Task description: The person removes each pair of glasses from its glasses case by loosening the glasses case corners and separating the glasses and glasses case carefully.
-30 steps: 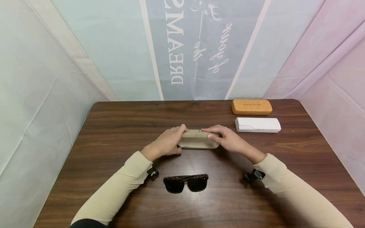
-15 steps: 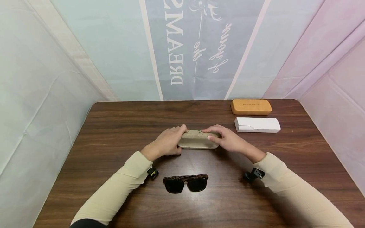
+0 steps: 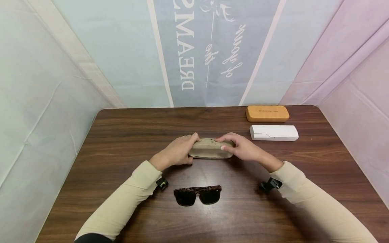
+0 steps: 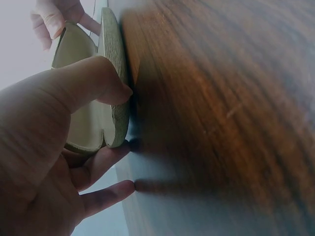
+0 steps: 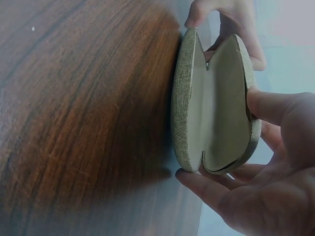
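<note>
A greenish-beige glasses case (image 3: pixel 211 152) rests on the table with its lid partly raised; its pale lining (image 5: pixel 224 105) shows in the right wrist view. My left hand (image 3: pixel 176 152) grips the case's left end, thumb on the front of the lower half (image 4: pixel 114 54) and fingers round the end. At the right end, my right hand (image 3: pixel 245 148) holds the lid (image 5: pixel 248 69), thumb over its front edge and other fingers behind and below. Nearer to me lie folded tortoiseshell sunglasses (image 3: pixel 186 198) with dark lenses, apart from both hands.
At the back right of the brown wooden table (image 3: pixel 136 125) lie an orange-tan case (image 3: pixel 267 114) and, in front of it, a white case (image 3: pixel 274 133). Fabric hangings (image 3: pixel 136 50) stand behind and along both sides of the table.
</note>
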A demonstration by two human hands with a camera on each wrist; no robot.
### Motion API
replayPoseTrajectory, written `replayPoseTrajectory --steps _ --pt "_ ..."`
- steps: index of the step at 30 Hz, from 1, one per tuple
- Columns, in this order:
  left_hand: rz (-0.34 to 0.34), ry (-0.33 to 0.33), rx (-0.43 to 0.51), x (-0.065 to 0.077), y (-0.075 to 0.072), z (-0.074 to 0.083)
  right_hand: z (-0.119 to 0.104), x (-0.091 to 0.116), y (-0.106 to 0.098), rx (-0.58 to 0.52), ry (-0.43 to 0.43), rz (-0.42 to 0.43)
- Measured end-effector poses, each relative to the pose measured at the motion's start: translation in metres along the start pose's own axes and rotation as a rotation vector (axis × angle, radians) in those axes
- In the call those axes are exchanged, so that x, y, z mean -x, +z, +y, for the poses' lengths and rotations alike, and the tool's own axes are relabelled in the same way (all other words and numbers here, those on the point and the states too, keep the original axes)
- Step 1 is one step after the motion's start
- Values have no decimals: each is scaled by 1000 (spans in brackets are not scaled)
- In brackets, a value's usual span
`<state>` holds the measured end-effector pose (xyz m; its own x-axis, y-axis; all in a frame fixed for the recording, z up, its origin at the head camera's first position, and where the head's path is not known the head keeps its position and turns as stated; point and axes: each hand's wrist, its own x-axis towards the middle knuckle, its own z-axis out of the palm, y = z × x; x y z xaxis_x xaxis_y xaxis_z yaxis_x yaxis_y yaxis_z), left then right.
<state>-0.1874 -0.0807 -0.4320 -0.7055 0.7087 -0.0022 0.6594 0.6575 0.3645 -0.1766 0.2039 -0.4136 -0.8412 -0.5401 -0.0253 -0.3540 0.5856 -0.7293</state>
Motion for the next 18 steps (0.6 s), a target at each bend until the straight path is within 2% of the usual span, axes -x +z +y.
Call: replayPoseTrajectory --steps 13,18 --pt "11 26 51 1 -1 -3 0 0 -2 8 -20 -15" --pt "8 33 59 1 -3 -2 1 -1 -1 18 -53 -10"
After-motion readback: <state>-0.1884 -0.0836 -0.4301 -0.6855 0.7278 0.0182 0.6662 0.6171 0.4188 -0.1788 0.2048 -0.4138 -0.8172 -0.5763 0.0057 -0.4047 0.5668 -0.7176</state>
